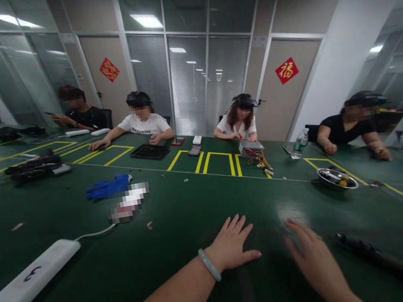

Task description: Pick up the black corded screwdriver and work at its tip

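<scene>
My left hand [232, 243] lies palm down on the dark green table [195, 208], fingers spread, holding nothing. A pale green bangle [209, 264] circles its wrist. To its right, my right hand [315, 255] is low over the tabletop, slightly blurred, with its fingers stretched forward and the thumb apart. A greyish patch shows between thumb and forefinger; whether it is a thing or a shine on the table, I cannot make out. Right of that hand lies a long dark rod-like thing [394, 263], its kind unclear.
At left are a white power strip [34, 282] and a blue glove [109, 187]. Across the table stand a grey box with coloured wires [251, 149], a water bottle [300, 144], a metal bowl [336, 179] and a black tray [149, 151]. Several people sit around.
</scene>
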`<state>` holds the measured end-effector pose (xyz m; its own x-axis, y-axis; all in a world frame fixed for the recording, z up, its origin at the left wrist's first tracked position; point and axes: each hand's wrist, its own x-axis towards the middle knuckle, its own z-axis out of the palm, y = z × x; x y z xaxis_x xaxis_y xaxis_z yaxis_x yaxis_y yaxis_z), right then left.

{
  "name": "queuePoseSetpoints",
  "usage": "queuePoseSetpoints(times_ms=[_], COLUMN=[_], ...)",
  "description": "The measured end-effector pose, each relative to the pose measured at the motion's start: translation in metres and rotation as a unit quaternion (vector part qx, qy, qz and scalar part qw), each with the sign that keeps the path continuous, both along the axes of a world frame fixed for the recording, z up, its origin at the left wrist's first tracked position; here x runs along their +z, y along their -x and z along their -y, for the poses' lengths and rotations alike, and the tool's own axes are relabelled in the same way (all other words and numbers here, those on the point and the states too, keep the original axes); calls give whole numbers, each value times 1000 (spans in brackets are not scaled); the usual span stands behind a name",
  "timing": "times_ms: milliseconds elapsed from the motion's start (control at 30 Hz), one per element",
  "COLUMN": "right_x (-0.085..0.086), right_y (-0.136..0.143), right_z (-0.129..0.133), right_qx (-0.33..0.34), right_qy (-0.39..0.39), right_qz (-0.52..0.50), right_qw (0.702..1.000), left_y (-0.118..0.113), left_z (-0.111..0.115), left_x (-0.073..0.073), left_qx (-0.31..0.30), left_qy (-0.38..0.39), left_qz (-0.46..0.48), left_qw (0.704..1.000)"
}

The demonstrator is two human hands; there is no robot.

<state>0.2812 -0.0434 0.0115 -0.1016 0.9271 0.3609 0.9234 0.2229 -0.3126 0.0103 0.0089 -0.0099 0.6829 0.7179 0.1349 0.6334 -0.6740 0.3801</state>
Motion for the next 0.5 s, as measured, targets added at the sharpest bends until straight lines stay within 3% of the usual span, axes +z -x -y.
queuePoseSetpoints(times_ms=[100, 167, 500], right_x=[-11, -14, -12], right_y=[76, 95, 66], right_z=[-9, -10, -6], right_qx=[117, 153, 170], right_qy=[83, 125, 193], right_qz=[-11, -24, -75], right_qw=[990, 980, 963], left_y=[-3, -5, -1], left_z=[-1, -1, 4], left_x=[-4, -6, 6], left_qx=[8, 6, 4], left_qy=[-20, -20, -12], left_qz=[-19, -36, -5], left_qw=[1000, 999, 1000])
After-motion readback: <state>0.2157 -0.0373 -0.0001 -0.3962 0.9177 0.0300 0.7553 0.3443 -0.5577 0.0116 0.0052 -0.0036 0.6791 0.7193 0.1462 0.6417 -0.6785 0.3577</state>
